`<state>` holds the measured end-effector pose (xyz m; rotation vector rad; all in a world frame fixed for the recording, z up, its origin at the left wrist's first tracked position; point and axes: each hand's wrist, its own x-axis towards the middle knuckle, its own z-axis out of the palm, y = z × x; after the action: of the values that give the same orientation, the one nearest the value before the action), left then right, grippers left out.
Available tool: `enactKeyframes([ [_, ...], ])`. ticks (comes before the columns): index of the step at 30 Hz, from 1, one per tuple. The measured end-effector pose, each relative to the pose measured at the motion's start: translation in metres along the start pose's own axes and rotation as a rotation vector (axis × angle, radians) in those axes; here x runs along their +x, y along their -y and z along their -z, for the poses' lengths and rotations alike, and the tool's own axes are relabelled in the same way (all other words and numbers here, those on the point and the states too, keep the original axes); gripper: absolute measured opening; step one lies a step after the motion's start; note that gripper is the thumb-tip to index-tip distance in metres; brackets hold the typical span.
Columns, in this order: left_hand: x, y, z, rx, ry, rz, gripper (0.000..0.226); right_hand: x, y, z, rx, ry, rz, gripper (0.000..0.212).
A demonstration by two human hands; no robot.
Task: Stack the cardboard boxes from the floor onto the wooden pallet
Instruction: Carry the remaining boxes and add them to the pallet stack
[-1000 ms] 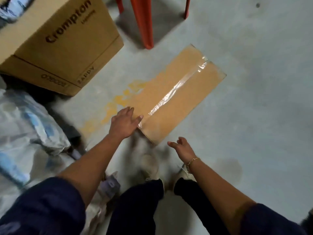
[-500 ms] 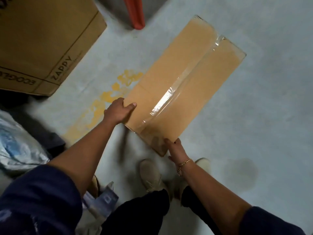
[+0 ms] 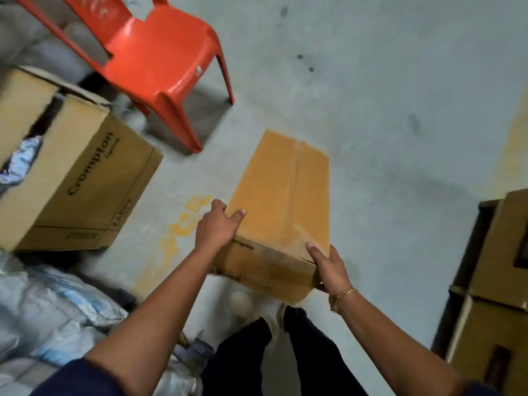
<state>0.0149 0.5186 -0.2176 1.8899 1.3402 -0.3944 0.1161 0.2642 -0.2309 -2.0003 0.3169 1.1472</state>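
Cardboard box, long and narrow with a taped top seam, held out lengthwise in front of a person seen from above. The left hand clamps the near left corner, thumb on the top face and fingers wrapped down the side. The right hand clamps the near right corner, thumb on top and fingers curled round the end face. The near end hangs above the person's shoes, and the far end points away over the grey floor.

A red plastic chair stands ahead to the left, with an open carton beside it. Stacked cartons sit at the right edge. No wooden pallet is in view.

Both grips sit at one end, so the far end will likely want to dip. Sliding one hand farther along the underside would probably balance the load better. Turning towards the stack, the long far end should be swung wide of the chair leg. The box should be kept level and close to the body while walking.
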Motion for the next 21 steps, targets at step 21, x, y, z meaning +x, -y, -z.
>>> enactKeyframes([
  [21,-0.301,-0.265,0.024,0.204,0.233,-0.870,0.050,-0.338,-0.014,0.236,0.564,-0.614,0.224,0.030],
])
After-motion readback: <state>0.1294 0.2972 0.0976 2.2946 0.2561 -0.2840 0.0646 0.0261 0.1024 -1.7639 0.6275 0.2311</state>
